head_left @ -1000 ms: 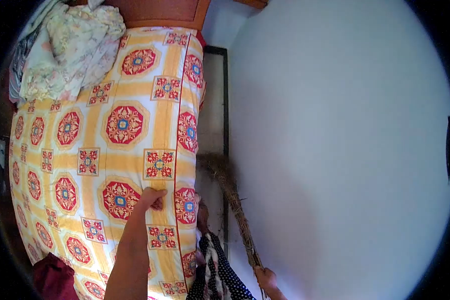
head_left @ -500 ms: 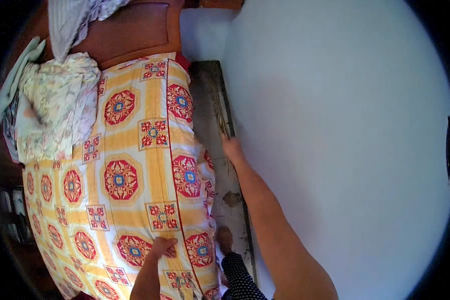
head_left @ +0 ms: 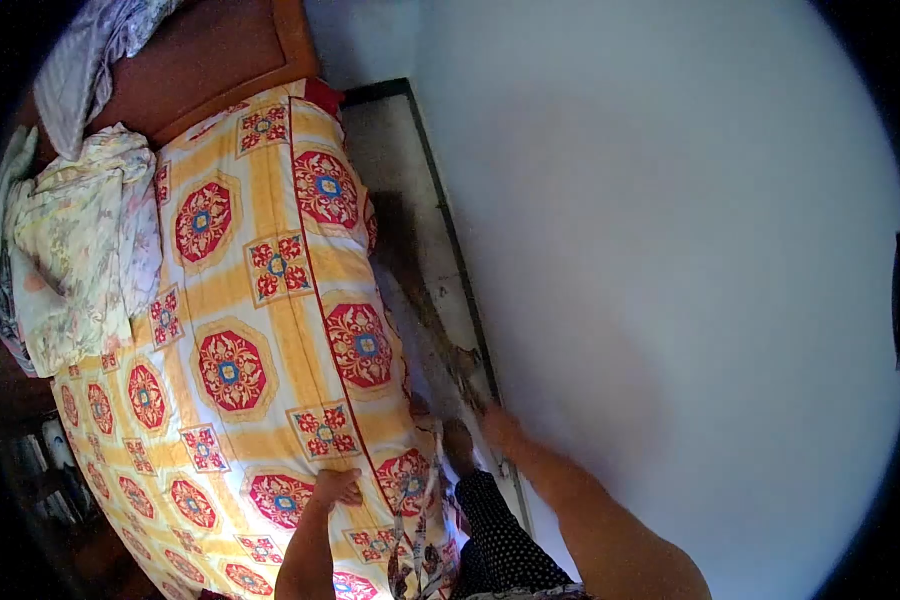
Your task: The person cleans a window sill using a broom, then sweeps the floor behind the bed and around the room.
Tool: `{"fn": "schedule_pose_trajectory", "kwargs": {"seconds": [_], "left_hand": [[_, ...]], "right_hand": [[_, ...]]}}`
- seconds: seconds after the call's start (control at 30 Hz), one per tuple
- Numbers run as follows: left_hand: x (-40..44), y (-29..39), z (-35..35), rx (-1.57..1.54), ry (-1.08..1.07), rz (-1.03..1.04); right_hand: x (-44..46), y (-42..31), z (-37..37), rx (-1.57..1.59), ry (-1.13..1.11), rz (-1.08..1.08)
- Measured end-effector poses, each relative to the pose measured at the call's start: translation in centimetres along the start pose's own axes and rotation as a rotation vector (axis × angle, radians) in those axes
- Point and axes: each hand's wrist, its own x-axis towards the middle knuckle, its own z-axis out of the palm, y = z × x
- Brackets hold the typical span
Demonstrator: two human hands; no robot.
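A bed with a patterned yellow, white and red cover (head_left: 270, 350) fills the left half of the view. Resting on the cover near its right edge is my left hand (head_left: 337, 487), its fingers curled in; what they hold, if anything, is hidden. My right hand (head_left: 500, 428) is wrapped round the handle end of a straw broom (head_left: 432, 322), low in the narrow gap between bed and wall. The broom's dark, blurred bristle end points away from me, close to the bed's side.
A wooden headboard (head_left: 210, 60) with a draped cloth (head_left: 80, 80) stands at the top left. Crumpled floral cloth (head_left: 80, 250) lies on the bed. A pale wall (head_left: 670, 300) rises on the right. My foot (head_left: 458, 445) is on the floor (head_left: 380, 135) of the gap.
The view has shifted along the bed. My right hand reached far up the gap with the broom, then came back nearer to me. My left hand has stayed on the bed cover.
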Motion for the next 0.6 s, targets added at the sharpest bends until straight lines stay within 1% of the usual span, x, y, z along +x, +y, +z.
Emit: {"fn": "schedule_pose_trajectory", "kwargs": {"seconds": [0.03,0.07,0.1,0.13,0.17,0.23,0.3,0.43,0.5,0.57,0.6], "left_hand": [[0.4,-0.4,-0.2,0.023,-0.011,0.003],[1.5,-1.5,-0.9,-0.046,-0.059,-0.001],[1.3,-1.7,-0.9,-0.049,-0.062,0.001],[1.1,-1.5,-0.8,0.005,-0.04,0.017],[0.8,-1.1,-0.5,0.058,-0.018,0.035],[0.3,-0.7,-0.2,0.058,-0.02,0.055],[0.7,-1.0,-0.4,0.051,-0.024,0.081],[0.3,-0.8,-0.2,0.067,-0.007,0.066],[0.1,-0.5,-0.3,0.096,-0.038,0.068],[-0.3,-0.3,-0.2,0.08,-0.034,0.051],[-0.4,-0.3,-0.1,0.085,-0.029,0.021]], "right_hand": [[-6.2,-1.2,-1.8,-0.09,-0.113,0.056],[-9.7,2.7,1.1,-0.228,-0.223,-0.011],[-15.5,0.0,-2.1,-0.077,-0.115,0.051],[-18.3,0.4,-2.3,-0.054,-0.28,0.384],[-21.4,1.8,-2.3,-0.054,-0.307,0.378],[-26.8,2.4,-3.9,-0.064,-0.187,0.38],[-30.8,-0.5,-8.4,-0.035,-0.11,0.451],[-33.1,-3.7,-13.0,-0.047,0.02,0.437],[-32.3,-5.2,-14.4,-0.001,0.236,0.387],[-29.4,-6.0,-14.6,0.288,0.474,0.132],[-27.8,-7.9,-15.8,0.635,0.315,0.187]]}}
